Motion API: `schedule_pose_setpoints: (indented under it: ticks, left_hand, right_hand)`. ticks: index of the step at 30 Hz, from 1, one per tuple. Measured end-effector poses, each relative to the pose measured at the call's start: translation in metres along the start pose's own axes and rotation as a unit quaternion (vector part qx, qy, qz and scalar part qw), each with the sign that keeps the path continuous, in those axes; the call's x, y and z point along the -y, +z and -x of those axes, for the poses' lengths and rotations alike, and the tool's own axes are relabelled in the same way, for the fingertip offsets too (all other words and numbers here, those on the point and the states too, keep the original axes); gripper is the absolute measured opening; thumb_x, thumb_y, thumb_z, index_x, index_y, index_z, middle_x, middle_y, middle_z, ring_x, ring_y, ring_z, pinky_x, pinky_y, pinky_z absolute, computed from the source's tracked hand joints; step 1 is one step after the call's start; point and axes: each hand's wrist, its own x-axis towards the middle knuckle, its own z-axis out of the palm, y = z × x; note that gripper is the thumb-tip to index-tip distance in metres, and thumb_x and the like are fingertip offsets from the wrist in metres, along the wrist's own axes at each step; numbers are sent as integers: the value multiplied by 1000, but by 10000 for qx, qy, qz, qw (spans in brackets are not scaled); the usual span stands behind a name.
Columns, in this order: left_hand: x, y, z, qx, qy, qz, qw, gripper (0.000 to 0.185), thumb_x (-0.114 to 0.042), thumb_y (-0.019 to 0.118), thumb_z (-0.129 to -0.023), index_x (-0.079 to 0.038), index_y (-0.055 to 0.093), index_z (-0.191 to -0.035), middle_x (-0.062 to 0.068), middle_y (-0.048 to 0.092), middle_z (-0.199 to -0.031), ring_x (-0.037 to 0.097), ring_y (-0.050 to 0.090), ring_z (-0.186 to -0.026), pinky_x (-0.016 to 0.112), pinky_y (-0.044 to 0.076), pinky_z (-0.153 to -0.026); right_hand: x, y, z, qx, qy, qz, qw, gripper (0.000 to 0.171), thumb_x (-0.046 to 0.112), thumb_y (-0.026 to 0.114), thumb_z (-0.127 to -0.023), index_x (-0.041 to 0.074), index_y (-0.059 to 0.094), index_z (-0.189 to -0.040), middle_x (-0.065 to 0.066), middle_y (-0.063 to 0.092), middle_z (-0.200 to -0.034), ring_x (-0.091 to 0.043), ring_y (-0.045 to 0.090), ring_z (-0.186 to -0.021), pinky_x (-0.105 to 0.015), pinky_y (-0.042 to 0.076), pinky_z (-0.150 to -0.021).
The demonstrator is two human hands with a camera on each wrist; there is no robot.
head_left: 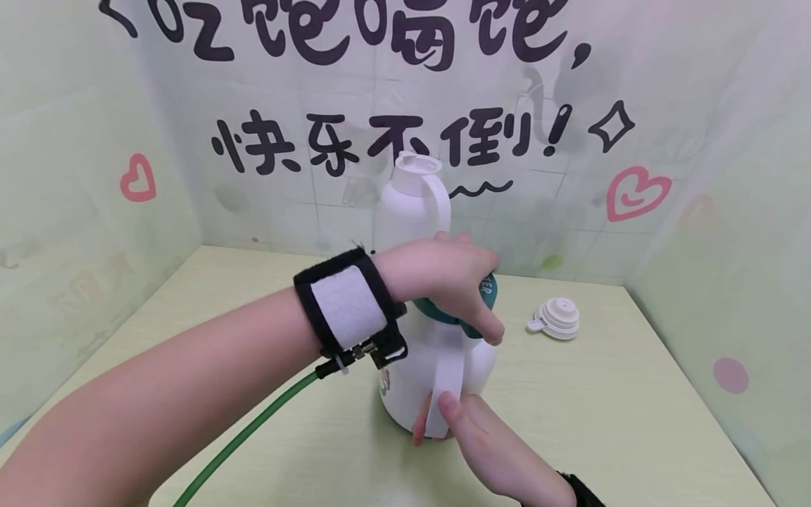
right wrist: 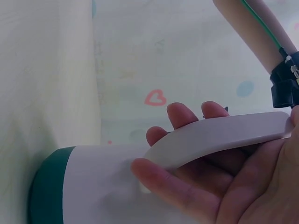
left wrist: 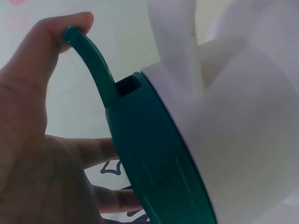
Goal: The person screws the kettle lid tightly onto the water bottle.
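- The left hand [head_left: 453, 274] reaches over from the left and spans the teal lid [left wrist: 149, 144]; in the left wrist view the thumb is at the tip of the lid's teal lever [left wrist: 93, 63], with fingers against the lid's far side.
- The right hand [head_left: 481, 436], lower and nearer the viewer, is wrapped around the white handle [head_left: 448, 362], thumb on one side and fingers on the other.
- The white jug [head_left: 408, 362] stands upright on the pale table [head_left: 583, 415], near its middle, with the handle turned toward the person. It has a teal base edge, a small picture low on its left side and light lettering on the lid.
- A black wrist strap [head_left: 350, 306] with a white patch circles the left wrist; a green cable [head_left: 247, 431] runs down from it.
- Behind the jug is a white flask [head_left: 402, 211], its handle on the right; the left hand and forearm cover its lower part, and also much of the lid.
- Right of both lies a small white stopper [head_left: 559, 318], well apart from the hands.
- A black band [head_left: 579, 491] shows at the right wrist.
- The pale backdrop [head_left: 279, 204] carries black characters and pink hearts.
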Motion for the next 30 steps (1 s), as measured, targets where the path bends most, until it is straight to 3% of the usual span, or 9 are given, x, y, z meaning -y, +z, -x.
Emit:
schedule_pose_setpoints:
  ticks: [7,22,30]
  left_hand:
    - [4,0,-1,27,263,-66,9996,63,-55,72,-76,-21,54,-125,-1,52,-104,20,45,-98,28,43,-70]
    - [8,-1,1,136,389,-108,9991,70,-53,73,-75,-24,50,-134,0,47,-111,20,44,-99,27,44,-71]
    - [11,-3,1,260,432,-59,9987,74,-53,74,-75,-27,47,-138,-1,46,-116,18,46,-101,28,46,-74]
  right_hand:
    - [0,1,0,-47,-21,14,10000,59,33,11,-107,17,65,-89,8,62,-95,-13,53,-94,-29,41,-81]
    - [-4,1,-1,-41,-236,-76,9997,57,34,12,-107,17,64,-91,5,64,-94,-13,54,-93,-30,42,-80]
    - [-2,0,-2,3,-99,-58,9999,58,34,11,-107,18,65,-90,7,62,-95,-14,52,-99,-30,41,-82]
